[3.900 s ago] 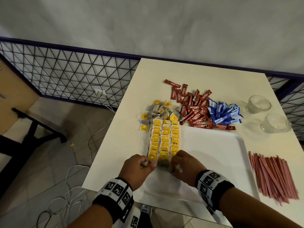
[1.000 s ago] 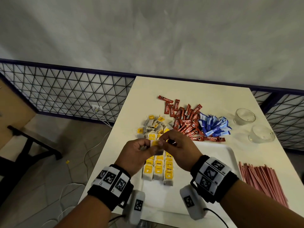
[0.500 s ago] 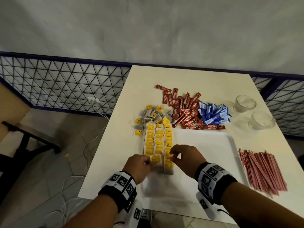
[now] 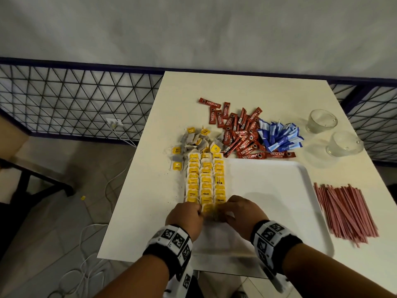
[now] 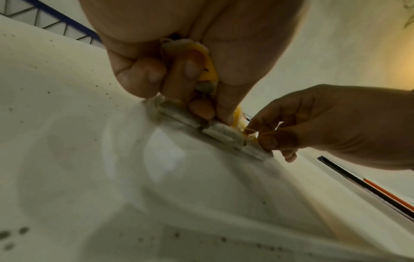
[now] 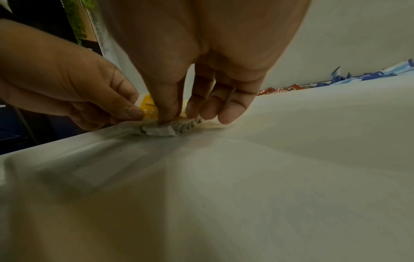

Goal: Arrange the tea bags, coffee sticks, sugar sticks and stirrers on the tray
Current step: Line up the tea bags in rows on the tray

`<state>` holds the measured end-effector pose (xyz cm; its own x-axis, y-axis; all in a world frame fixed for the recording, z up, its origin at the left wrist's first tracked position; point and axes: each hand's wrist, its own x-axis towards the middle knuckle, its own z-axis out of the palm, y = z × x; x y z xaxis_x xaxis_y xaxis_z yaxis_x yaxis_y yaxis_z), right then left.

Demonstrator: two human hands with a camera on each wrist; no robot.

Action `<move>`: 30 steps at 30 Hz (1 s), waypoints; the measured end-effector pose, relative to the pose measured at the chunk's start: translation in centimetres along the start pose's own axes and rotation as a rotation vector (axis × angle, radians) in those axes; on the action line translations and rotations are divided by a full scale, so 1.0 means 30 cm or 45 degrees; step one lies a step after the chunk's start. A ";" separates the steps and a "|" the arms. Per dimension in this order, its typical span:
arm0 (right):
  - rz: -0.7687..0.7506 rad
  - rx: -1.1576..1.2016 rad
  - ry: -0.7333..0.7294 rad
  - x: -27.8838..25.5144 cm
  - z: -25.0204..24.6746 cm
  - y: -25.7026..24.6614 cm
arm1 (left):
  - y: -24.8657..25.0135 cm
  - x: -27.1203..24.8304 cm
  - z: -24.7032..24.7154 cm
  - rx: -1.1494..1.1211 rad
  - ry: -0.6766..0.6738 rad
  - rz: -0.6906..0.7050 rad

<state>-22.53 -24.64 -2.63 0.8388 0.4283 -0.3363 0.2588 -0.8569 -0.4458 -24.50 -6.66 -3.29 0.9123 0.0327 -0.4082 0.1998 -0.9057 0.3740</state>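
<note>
Both hands (image 4: 214,214) lowered another tea bag (image 4: 208,208) onto tray (image 4: 279,190).

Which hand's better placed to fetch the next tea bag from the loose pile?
Left, probably. The loose tea bags lie beyond the tray's far-left corner, on the left hand's side. The right hand would have to cross the laid rows.

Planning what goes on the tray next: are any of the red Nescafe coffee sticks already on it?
No. The Nescafe coffee sticks all lie on the table beyond the white tray, which holds only rows of tea bags.
</note>
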 end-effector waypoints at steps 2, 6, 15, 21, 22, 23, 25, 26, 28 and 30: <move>-0.002 0.006 0.007 0.000 0.000 -0.001 | 0.007 -0.003 0.004 -0.025 0.026 -0.041; 0.001 0.020 0.016 -0.001 0.001 -0.002 | 0.018 -0.013 0.000 -0.157 0.069 -0.136; -0.026 0.027 0.038 -0.004 0.010 0.010 | 0.011 -0.042 0.013 -0.025 0.059 0.149; -0.053 0.180 0.237 0.001 -0.056 -0.026 | 0.018 -0.020 -0.055 -0.694 0.247 -0.001; -0.086 0.217 0.286 0.006 -0.076 -0.041 | 0.026 -0.020 -0.079 -1.123 0.201 -0.148; -0.121 0.255 0.322 0.010 -0.097 -0.058 | 0.032 -0.022 -0.099 -1.575 0.105 -0.307; -0.195 0.336 0.353 0.012 -0.140 -0.096 | 0.034 -0.030 -0.136 -2.205 -0.054 -0.500; -0.254 0.357 0.352 0.012 -0.161 -0.114 | 0.035 -0.034 -0.154 -2.336 -0.092 -0.533; -0.396 0.325 0.306 0.012 -0.187 -0.140 | 0.043 -0.043 -0.176 -2.437 -0.136 -0.515; -0.506 0.241 0.268 0.012 -0.204 -0.164 | 0.057 -0.052 -0.195 -2.492 -0.142 -0.498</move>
<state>-20.58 -22.02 4.52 0.7764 0.6276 0.0567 0.5031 -0.5632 -0.6555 -23.49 -5.80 2.87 0.7236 -0.0138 -0.6901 0.4635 0.7505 0.4711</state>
